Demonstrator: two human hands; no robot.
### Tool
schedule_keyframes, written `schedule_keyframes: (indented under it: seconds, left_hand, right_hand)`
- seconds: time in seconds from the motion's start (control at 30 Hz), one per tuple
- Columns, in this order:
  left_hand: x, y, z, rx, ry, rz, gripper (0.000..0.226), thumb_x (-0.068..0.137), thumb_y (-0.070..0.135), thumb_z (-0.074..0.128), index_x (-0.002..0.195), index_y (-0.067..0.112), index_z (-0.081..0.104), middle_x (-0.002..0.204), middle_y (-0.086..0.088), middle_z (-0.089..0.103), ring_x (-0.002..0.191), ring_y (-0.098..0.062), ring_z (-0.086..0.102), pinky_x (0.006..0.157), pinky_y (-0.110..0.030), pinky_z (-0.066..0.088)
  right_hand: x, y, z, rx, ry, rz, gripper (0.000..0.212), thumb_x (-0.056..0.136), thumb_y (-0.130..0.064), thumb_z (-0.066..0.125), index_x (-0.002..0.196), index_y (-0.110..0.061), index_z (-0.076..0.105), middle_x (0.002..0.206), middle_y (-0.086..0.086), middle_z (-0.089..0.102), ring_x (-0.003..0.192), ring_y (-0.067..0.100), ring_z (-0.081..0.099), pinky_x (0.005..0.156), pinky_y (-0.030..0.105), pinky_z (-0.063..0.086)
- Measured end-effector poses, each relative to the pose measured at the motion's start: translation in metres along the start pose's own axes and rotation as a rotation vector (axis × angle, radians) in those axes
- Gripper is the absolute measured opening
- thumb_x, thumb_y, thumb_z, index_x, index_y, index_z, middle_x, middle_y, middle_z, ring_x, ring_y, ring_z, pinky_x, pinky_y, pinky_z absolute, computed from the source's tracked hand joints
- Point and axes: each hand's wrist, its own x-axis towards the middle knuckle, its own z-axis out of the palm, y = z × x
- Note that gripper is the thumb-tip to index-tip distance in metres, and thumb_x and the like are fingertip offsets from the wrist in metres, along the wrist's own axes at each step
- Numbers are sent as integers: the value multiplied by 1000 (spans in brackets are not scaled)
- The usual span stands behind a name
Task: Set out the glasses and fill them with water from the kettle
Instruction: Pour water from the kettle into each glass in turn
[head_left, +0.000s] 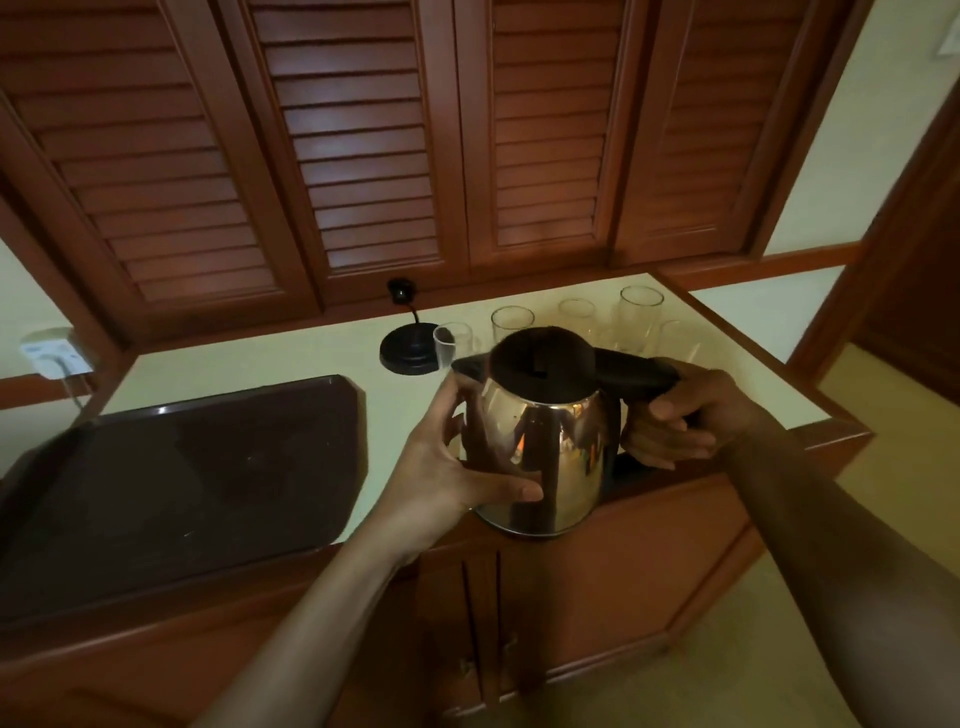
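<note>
A shiny steel kettle (540, 457) with a black lid is held up in front of the counter's front edge. My right hand (680, 415) grips its black handle. My left hand (447, 462) cups the left side of the body, thumb across the front, fingers curved round the metal. Behind the kettle, several clear glasses (511, 325) stand upright at the back right of the pale counter (249, 369); some are partly hidden by the lid and handle.
The kettle's black base (408, 353) sits at the back of the counter with its cord plugged into a socket (400, 291). A dark brown tray (171, 478) fills the counter's left. Louvred wooden doors (363, 156) rise behind. A white wall socket (52, 356) is at far left.
</note>
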Motion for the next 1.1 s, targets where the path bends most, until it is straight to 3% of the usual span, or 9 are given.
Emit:
schedule_keyframes:
  seconds: [0.07, 0.23, 0.3, 0.4, 0.5, 0.57, 0.8, 0.93, 1.1]
  left_hand:
    - [4, -7, 13, -9, -14, 3, 93, 59, 10, 98, 134, 40, 53, 135, 24, 62, 139, -9, 47, 105, -33, 48]
    - [22, -19, 51, -40, -4, -31, 98, 60, 10, 99, 139, 43, 50, 136, 23, 61, 139, -8, 46, 87, -5, 48]
    - [31, -23, 63, -50, 1, -56, 99, 61, 8, 98, 141, 39, 50, 135, 20, 64, 138, -7, 49, 81, -2, 49]
    - [39, -30, 79, -40, 10, -80, 96, 61, 11, 98, 139, 42, 51, 132, 23, 67, 132, 0, 54, 92, -9, 48]
    - [45, -39, 88, -26, 32, -72, 95, 58, 20, 100, 137, 43, 53, 136, 18, 66, 137, -8, 53, 111, -32, 45]
    - [48, -40, 90, -21, 43, -70, 96, 57, 24, 101, 138, 44, 53, 138, 17, 65, 141, -13, 49, 114, -38, 43]
    - [55, -45, 79, -9, 1, -54, 102, 61, 20, 101, 143, 50, 49, 144, 24, 58, 143, -10, 45, 99, -18, 45]
    - [55, -49, 66, -21, 15, -51, 93, 66, 9, 97, 139, 48, 54, 130, 30, 65, 124, 4, 61, 87, -12, 54]
    - [47, -70, 50, -114, 347, -64, 52, 78, 0, 85, 121, 25, 71, 107, -2, 74, 85, -6, 73, 77, -20, 59]
  right_hand:
    - [-15, 7, -9, -4, 52, 9, 25, 88, -9, 64, 64, -6, 59, 36, 7, 37, 27, 18, 36, 50, 34, 36]
    - [-45, 18, -39, -26, 169, 33, 27, 86, -10, 69, 61, -6, 57, 35, 5, 40, 32, 12, 51, 56, 31, 46]
    - [-55, 21, -52, -41, 214, 46, 30, 85, -9, 70, 59, -5, 56, 35, 3, 44, 31, 13, 50, 56, 33, 46]
    - [-67, 25, -68, -69, 252, 64, 32, 85, -11, 72, 58, -6, 56, 37, 1, 49, 31, 14, 48, 57, 33, 46]
    - [-74, 27, -76, -99, 279, 76, 34, 82, -14, 74, 56, -6, 54, 36, 1, 48, 31, 14, 47, 57, 33, 44]
    - [-76, 26, -81, -109, 274, 84, 34, 82, -14, 75, 56, -6, 53, 36, 1, 48, 31, 15, 46, 57, 33, 45]
    - [-73, 25, -90, -93, 174, 83, 29, 88, -14, 70, 60, -10, 62, 38, 1, 47, 35, 13, 49, 57, 36, 39]
    - [-71, 25, -92, -38, 112, 92, 27, 87, -11, 68, 61, -9, 62, 38, 11, 36, 30, 18, 40, 51, 37, 34]
    - [-70, 26, -93, 13, 64, 93, 24, 86, -7, 65, 62, -6, 62, 38, 9, 39, 30, 22, 34, 51, 37, 34]
